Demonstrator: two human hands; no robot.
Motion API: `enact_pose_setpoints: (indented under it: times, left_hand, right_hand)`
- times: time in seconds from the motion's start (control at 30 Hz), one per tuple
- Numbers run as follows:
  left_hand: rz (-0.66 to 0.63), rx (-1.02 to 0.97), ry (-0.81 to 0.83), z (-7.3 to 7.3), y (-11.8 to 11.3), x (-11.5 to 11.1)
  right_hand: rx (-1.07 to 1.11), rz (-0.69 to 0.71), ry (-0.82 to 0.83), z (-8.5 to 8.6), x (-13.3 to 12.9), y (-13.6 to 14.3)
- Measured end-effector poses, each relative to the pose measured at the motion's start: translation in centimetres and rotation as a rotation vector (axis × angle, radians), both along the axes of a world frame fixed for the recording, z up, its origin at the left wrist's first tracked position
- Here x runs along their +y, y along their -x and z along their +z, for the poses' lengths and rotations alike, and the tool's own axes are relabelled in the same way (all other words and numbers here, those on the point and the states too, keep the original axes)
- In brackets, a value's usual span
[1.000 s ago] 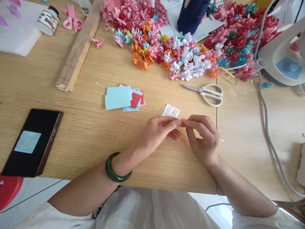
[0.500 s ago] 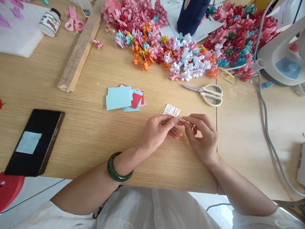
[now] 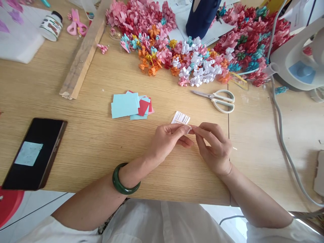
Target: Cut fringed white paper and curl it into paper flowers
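My left hand [image 3: 168, 138], with a green bangle [image 3: 124, 179] at its wrist, pinches a white paper cut into a fringe [image 3: 180, 117], whose strips stick up beyond the fingers. A thin pale stick [image 3: 182, 122] lies across the paper at the fingertips. My right hand [image 3: 214, 143] is closed close beside it, thumb and fingertips together at the paper's right end; what they grip is too small to make out. A thin white end shows just right of that hand.
Blue and red paper cards [image 3: 126, 105] lie left of my hands, scissors [image 3: 217, 100] behind them. Paper flowers [image 3: 197, 64], a dark blue bottle [image 3: 202, 17], a wooden bar [image 3: 84, 54] and a white glue bottle [image 3: 51, 26] stand farther back. A phone [image 3: 34, 153] lies left, a cable [image 3: 280, 131] right.
My right fingertips have drawn in and closed nearer the left ones. The stick's length between the right fingers is no longer visible. A thin white end now shows right of my right hand.
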State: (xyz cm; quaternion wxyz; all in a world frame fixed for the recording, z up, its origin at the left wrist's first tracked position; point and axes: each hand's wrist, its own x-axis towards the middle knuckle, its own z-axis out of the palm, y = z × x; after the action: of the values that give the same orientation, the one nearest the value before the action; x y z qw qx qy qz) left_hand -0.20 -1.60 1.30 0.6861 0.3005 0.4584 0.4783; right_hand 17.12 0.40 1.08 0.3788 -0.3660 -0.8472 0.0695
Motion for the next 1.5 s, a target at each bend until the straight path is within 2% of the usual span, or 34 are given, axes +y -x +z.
enact_pose_setpoints:
  times: [0.23, 0.6, 0.97, 1.33, 1.5]
  left_hand:
    - [0.012, 0.001, 0.008, -0.3, 0.0, 0.0]
    - [0.089, 0.077, -0.018, -0.1, -0.6, -0.3]
    - [0.045, 0.147, -0.083, -0.7, -0.8, -0.6]
    - [0.044, 0.208, -0.112, -0.5, -0.9, -0.8]
    - [0.022, 0.166, -0.078, -0.2, -0.9, -0.9]
  right_hand:
    - [-0.026, 0.003, -0.028, 0.3, -0.1, 0.2]
    - [-0.037, -0.008, 0.021, 0.2, -0.4, 0.5]
    - [0.108, -0.054, 0.243, 0.4, -0.6, 0.9]
    - [0.151, -0.043, 0.303, 0.9, -0.8, 1.2]
    - [0.172, -0.062, 0.3, 0.8, -0.8, 1.2]
